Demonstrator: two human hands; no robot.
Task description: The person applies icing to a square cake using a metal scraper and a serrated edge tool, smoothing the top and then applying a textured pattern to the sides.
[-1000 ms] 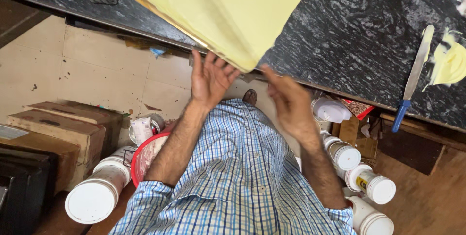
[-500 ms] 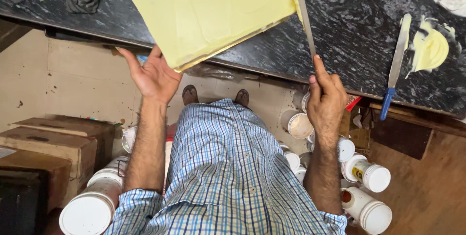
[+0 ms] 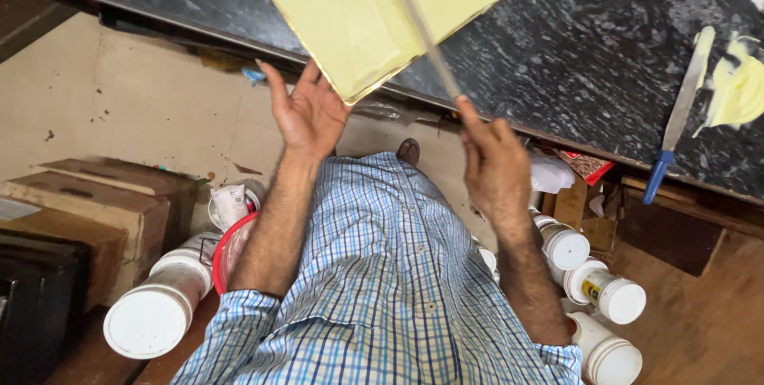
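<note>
My left hand [image 3: 309,114] is open wide and flat, just under the corner of the yellow board [image 3: 374,15] that sticks out over the edge of the dark desk [image 3: 589,43], and my right hand [image 3: 495,164] is closed around the end of a long thin metal blade [image 3: 422,27] that lies across the board. The board looks flat and stiff, and I think its wet yellow coat would smear and feel slippery, so I would hold it from below or by its bare edge. The blade looks thin, light and a bit bendy, so the end in my fist seems the best place to grip it.
</note>
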